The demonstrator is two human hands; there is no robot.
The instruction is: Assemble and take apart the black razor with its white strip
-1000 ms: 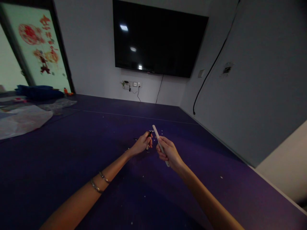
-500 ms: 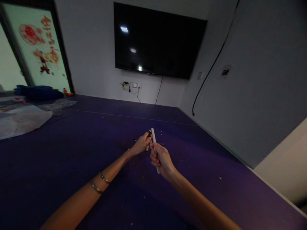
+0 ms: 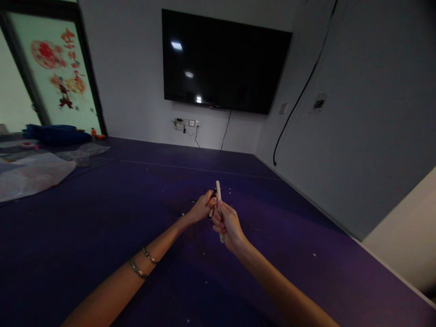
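Observation:
A slim off-white stick (image 3: 218, 190) points up and away, its lower end showing below my right hand (image 3: 227, 222), whose fingers are closed round it. Just left of it, my left hand (image 3: 204, 205) grips a slim dark tool with a pale part (image 3: 211, 212), its kind too small to make out. The tool's dark top (image 3: 214, 192) lies close beside the stick; whether they touch I cannot tell. Small white bits (image 3: 230, 190) lie on the dark purple surface (image 3: 163, 190) around the hands, and a dark thin thing (image 3: 192, 200) lies left of them.
Crumpled clear plastic (image 3: 37, 175) and a dark blue cloth-like heap (image 3: 56, 134) lie at the far left. A large television (image 3: 225, 63) hangs on the wall ahead, above sockets with cords (image 3: 191, 123). A black cable (image 3: 299, 97) hangs along the right wall.
Both hands have drawn slightly closer together. The stick stands a little more upright and less of its lower end shows. The camera view has tilted slightly.

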